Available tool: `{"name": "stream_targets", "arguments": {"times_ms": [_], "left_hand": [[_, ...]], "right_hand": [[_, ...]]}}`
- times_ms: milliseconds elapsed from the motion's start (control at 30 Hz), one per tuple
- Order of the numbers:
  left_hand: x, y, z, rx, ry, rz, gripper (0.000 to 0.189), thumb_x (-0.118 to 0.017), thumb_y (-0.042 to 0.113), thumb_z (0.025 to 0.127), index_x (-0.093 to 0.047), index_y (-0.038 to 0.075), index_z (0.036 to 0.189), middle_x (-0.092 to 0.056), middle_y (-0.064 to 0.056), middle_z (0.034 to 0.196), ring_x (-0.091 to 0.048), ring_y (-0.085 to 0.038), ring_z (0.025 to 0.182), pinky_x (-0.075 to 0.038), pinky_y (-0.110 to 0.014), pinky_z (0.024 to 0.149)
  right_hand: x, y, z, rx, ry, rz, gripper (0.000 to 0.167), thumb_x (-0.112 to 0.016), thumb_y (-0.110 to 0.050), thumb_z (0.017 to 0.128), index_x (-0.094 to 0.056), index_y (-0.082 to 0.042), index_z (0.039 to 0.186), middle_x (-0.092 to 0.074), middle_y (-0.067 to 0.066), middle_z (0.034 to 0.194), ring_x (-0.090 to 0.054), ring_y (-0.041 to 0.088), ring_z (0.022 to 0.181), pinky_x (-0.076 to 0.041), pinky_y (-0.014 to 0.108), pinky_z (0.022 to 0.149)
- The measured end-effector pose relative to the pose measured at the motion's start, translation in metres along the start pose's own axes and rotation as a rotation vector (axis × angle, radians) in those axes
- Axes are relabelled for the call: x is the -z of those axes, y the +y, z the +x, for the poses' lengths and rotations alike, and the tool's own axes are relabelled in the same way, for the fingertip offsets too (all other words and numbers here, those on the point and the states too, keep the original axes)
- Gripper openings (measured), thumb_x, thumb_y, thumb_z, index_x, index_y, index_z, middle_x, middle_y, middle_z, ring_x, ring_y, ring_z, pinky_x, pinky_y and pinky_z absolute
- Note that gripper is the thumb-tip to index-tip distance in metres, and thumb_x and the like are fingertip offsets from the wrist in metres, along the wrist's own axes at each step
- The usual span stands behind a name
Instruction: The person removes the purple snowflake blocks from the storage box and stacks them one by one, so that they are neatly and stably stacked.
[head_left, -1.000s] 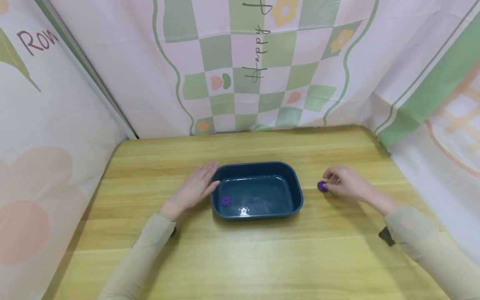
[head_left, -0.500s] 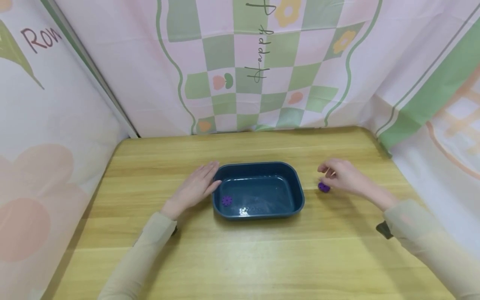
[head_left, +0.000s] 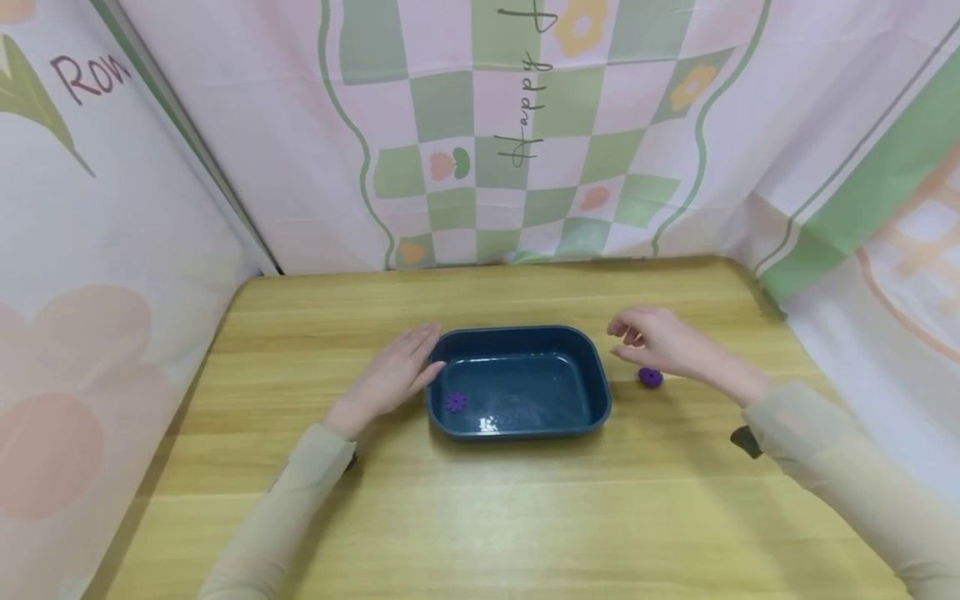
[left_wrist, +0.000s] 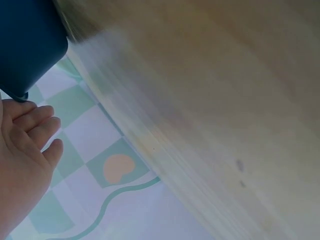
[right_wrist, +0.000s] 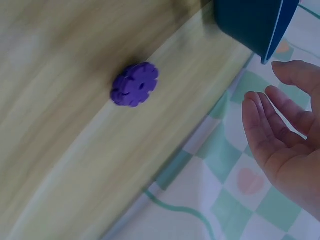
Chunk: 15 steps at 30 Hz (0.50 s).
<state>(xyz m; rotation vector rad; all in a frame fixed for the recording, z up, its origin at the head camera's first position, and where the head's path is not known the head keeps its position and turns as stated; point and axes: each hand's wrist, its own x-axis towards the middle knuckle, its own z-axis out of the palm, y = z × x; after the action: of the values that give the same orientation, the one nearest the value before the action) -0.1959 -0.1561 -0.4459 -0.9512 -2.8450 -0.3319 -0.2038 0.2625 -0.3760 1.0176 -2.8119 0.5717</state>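
Note:
A dark blue rectangular basin (head_left: 525,392) stands on the table, with one purple notched disc (head_left: 456,402) lying flat in its left end. My left hand (head_left: 393,367) rests against the basin's left rim, fingers straight and together. To the right of the basin, purple notched discs (head_left: 651,377) lie on the wood; in the right wrist view they look like two pressed together, a pair of discs (right_wrist: 135,85) leaning at an angle. Between them and the basin hovers my right hand (head_left: 660,340), its fingers loosely bent and apart from the thumb, with nothing visible between them.
The wooden table (head_left: 495,517) has rounded back corners. A green-and-white checked curtain (head_left: 495,158) hangs right behind its back edge, and printed curtains (head_left: 90,350) close off the left and right sides.
My right hand has let go of the purple discs, risen, and moved left toward the basin. The discs stay on the table. My left hand keeps its place at the rim.

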Motion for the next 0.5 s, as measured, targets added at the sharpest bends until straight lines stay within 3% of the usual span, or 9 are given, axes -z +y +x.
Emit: {"name": "stream_targets", "arguments": {"times_ms": [500], "left_hand": [[0.001, 0.0, 0.001, 0.014, -0.029, 0.004, 0.062, -0.04, 0.041, 0.107, -0.033, 0.0, 0.153, -0.036, -0.016, 0.159, -0.033, -0.03, 0.15, -0.029, -0.048, 0.125]], "right_hand": [[0.0, -0.022, 0.028, 0.037, -0.066, -0.007, 0.019, -0.077, -0.006, 0.083, -0.067, 0.0, 0.098, -0.07, 0.014, 0.094, -0.068, 0.022, 0.079, -0.061, 0.036, 0.068]]}}
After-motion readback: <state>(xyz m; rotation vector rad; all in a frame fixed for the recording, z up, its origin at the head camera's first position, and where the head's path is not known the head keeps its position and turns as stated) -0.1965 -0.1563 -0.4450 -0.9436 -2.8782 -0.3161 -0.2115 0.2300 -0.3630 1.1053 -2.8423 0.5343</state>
